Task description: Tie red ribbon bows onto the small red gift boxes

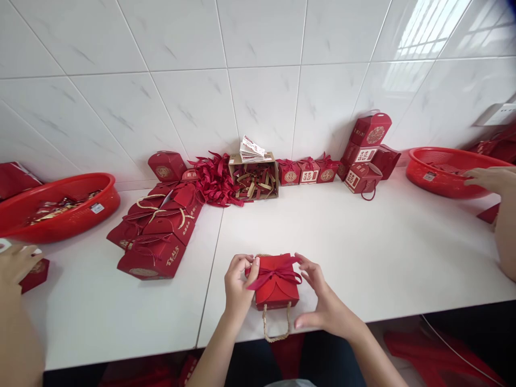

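Note:
A small red gift box (pixel 277 285) lies in front of me near the table's front edge. Across its top runs a dark red ribbon (pixel 278 270) tied in a bow. One twisted rope handle (pixel 276 338) hangs toward me over the edge; a bit of rope also shows behind the box. My left hand (pixel 241 279) grips the box's left side, thumb over the top edge by the ribbon. Around the right side is my right hand (pixel 322 301), thumb and fingers spread wide, its fingertips close to the bow's right loop; whether they touch it I cannot tell.
Several dark red boxes (pixel 155 252) stand to the left, beside a ribbon pile (pixel 217 180) and a cardboard box (pixel 255 180). More boxes (pixel 365 156) line the tiled wall. Red baskets (pixel 80 207) (pixel 441 180) flank the table, with other people's hands (pixel 20 263) (pixel 487 180) nearby.

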Action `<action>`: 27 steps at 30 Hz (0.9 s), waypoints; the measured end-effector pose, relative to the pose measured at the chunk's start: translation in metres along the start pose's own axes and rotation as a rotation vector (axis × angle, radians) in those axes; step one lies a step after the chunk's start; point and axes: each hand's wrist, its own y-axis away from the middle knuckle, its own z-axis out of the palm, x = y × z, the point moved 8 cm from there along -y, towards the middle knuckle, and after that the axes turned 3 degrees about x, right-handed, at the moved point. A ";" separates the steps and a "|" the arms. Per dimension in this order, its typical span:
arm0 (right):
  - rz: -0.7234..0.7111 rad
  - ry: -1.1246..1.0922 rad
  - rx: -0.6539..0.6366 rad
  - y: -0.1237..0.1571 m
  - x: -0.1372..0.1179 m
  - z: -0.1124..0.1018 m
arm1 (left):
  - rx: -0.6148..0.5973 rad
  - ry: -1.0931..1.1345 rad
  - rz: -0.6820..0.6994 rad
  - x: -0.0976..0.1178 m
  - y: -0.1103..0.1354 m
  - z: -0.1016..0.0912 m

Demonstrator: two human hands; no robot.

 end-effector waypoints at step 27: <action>0.353 0.645 0.908 -0.243 0.114 -0.116 | 0.011 -0.584 0.099 -0.078 0.052 -0.043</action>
